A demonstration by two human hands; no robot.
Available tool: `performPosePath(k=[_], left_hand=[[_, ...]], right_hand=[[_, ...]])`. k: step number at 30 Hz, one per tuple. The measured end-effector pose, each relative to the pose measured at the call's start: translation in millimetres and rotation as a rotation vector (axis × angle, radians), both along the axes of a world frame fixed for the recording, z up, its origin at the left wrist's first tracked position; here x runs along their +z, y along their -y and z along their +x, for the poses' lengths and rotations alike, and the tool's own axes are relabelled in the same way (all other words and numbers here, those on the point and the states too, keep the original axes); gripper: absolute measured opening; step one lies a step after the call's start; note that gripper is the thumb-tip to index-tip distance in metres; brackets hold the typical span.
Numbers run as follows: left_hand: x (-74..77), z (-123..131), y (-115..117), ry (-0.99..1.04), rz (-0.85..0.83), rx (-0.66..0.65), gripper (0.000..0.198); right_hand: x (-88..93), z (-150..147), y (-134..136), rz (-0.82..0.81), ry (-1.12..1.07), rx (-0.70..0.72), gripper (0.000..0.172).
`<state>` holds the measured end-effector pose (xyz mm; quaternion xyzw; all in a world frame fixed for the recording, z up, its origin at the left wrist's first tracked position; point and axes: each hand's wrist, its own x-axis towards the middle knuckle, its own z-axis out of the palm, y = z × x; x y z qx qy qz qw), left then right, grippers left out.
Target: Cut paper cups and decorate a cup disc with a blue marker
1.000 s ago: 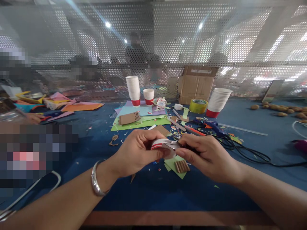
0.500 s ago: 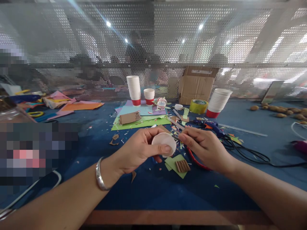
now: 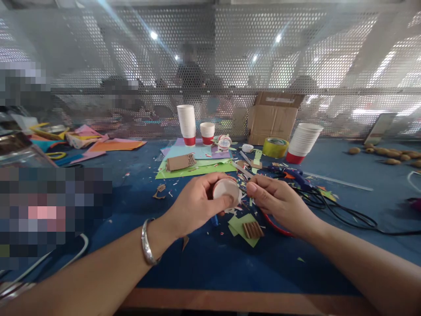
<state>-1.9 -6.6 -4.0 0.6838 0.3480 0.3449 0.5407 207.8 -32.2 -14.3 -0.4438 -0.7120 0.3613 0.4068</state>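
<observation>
My left hand (image 3: 204,197), with a silver bangle at the wrist, grips a small round cut-off paper cup bottom (image 3: 226,193). It is white inside with a red edge, and my thumb presses on it. Just to the right, my right hand (image 3: 279,199) is closed on a pair of scissors (image 3: 242,170). Grey blades point toward the cup piece, and part of a red handle shows below the hand. My fingers hide the rest. Under the hands lie paper scraps and a piece of corrugated cardboard (image 3: 253,230) on green paper (image 3: 251,241).
Stacked paper cups (image 3: 186,123) stand behind, with another stack (image 3: 304,140) at right. A tape roll (image 3: 275,148), a cardboard box (image 3: 274,118) and a blue glue gun (image 3: 297,177) with black cable are nearby. Coloured sheets (image 3: 118,145) lie left. A perforated metal screen (image 3: 213,57) closes the back.
The cup piece has turned in my left hand, so its red edge now shows. My right hand stays almost where it was. The whole view has shifted slightly.
</observation>
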Motion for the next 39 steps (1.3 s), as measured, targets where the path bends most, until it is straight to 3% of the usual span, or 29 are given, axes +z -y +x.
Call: performPosePath(k=[8, 15, 19, 25, 32, 39], left_hand=[[-3.0, 2.5, -1.0, 0.130, -0.134, -0.124, 0.037], [0.5, -5.4, -1.9, 0.204, -0.283, -0.284, 0.068], [-0.9, -3.2, -3.3, 0.221, -0.249, -0.238, 0.058], [1.2, -0.7, -1.2, 0.272, -0.340, -0.194, 0.047], [6.6, -1.6, -0.9, 0.308, -0.374, -0.193, 0.033], [3.0, 1.3, 1.2, 0.346, -0.320, -0.062, 0.028]], right_hand=[[2.4, -5.8, 1.2, -0.016, -0.033, -0.011, 0.034], [-0.8, -2.8, 0.4, 0.010, -0.014, -0.022, 0.027], [-0.5, -2.6, 0.9, 0.016, 0.004, -0.048, 0.027], [-0.3, -0.8, 0.8, -0.012, -0.026, -0.027, 0.032], [3.5, 0.7, 1.9, 0.142, 0.061, -0.067, 0.044], [2.3, 2.1, 1.1, 0.196, 0.219, -0.116, 0.038]])
